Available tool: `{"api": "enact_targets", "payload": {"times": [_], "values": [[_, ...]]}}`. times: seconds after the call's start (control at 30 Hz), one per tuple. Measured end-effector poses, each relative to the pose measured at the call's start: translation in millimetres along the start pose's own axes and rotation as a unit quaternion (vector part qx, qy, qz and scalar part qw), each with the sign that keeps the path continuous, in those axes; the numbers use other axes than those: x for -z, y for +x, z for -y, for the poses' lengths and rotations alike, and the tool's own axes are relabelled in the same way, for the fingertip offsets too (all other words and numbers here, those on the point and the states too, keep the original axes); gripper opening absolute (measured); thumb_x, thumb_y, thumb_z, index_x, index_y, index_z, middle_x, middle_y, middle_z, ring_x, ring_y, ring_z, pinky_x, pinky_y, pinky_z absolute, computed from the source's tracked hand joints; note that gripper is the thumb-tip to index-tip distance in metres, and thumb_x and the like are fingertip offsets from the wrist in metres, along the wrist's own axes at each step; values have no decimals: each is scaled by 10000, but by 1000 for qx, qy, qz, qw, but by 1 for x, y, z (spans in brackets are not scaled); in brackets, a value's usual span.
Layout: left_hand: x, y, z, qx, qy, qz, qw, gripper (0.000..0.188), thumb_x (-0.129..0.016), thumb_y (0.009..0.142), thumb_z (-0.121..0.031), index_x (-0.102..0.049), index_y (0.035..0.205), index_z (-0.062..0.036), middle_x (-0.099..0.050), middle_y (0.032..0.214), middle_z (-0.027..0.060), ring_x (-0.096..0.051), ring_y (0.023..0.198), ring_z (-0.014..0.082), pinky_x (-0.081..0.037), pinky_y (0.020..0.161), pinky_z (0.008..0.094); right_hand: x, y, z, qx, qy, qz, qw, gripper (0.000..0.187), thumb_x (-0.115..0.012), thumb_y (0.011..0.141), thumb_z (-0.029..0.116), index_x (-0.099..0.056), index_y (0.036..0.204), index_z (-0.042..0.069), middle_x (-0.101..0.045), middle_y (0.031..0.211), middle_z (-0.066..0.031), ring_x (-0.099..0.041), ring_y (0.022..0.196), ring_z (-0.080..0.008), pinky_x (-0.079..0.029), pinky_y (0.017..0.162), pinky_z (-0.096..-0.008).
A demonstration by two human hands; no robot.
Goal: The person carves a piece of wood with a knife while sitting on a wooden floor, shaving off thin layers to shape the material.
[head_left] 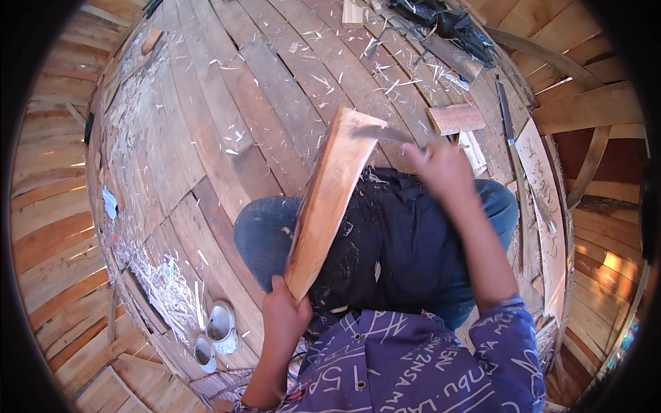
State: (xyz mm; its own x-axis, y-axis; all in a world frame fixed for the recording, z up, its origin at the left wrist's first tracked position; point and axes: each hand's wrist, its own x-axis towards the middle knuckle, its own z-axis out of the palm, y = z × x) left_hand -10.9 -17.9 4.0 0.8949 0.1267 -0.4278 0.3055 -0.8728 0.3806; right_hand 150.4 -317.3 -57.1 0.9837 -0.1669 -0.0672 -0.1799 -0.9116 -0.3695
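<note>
right hand: motion-blurred, grip unclear | blade beyond that grip: blurred, kind untellable | plank lower end: hidden inside left hand grip | dark heap far beyond: indistinct

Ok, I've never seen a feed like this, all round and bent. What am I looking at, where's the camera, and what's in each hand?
There is no machine here: these are one person's two bare hands. The single picture comes from a wide fisheye camera worn on the person's head, looking down, so straight planks curve toward the rim. The person sits on a wooden plank floor littered with pale shavings, legs in dark trousers below the camera. The left hand grips the lower end of a reddish wooden board, which slants up across the lap. The right hand holds a blade-like tool at the board's top end; it is blurred, so its exact kind is hard to tell. Nearby lie a small wood block, a long thin tool to the right, and a pair of white shoes at lower left.
</note>
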Motion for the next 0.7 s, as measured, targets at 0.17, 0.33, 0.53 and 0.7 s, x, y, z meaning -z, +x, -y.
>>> {"api": "enact_targets", "payload": {"times": [0.17, 0.33, 0.53, 0.7], "values": [[2, 4, 2, -15, -49, -28, 998, 195, -561, 753, -56, -450, 869, 55, -569, 693, 327, -587, 744, 515, -469, 631, 526, -5, 18, -10, -64, 7, 56, 996, 660, -544, 850, 616, -652, 695, -16, -619, 678, -253, -640, 698, -410, -495, 667, -480], [-1, 4, 4, -25, -24, -19, 999, 234, -592, 773, -92, -447, 871, 64, -582, 669, 314, -600, 666, 490, -483, 582, 520, -5, -24, -7, -128, 70, 55, 988, 654, -543, 858, 591, -658, 717, -37, -621, 691, -254, -632, 722, -426, -495, 682, -469], [3, 2, 1, 2, -41, -8, 999, 171, -551, 759, -46, -451, 857, 52, -573, 703, 327, -588, 736, 513, -467, 610, 519, 18, -63, 17, -88, 188, 124, 970, 612, -588, 852, 555, -611, 632, -16, -582, 618, -241, -629, 699, -421, -492, 638, -468], [-1, 1, 4, -13, -30, -7, 999, 253, -598, 746, -75, -432, 882, 58, -575, 656, 296, -598, 676, 484, -479, 593, 518, 25, -112, 47, 141, 76, 201, 966, 597, -614, 807, 606, -616, 571, 58, -586, 525, -146, -623, 515, -326, -498, 492, -425]]}}
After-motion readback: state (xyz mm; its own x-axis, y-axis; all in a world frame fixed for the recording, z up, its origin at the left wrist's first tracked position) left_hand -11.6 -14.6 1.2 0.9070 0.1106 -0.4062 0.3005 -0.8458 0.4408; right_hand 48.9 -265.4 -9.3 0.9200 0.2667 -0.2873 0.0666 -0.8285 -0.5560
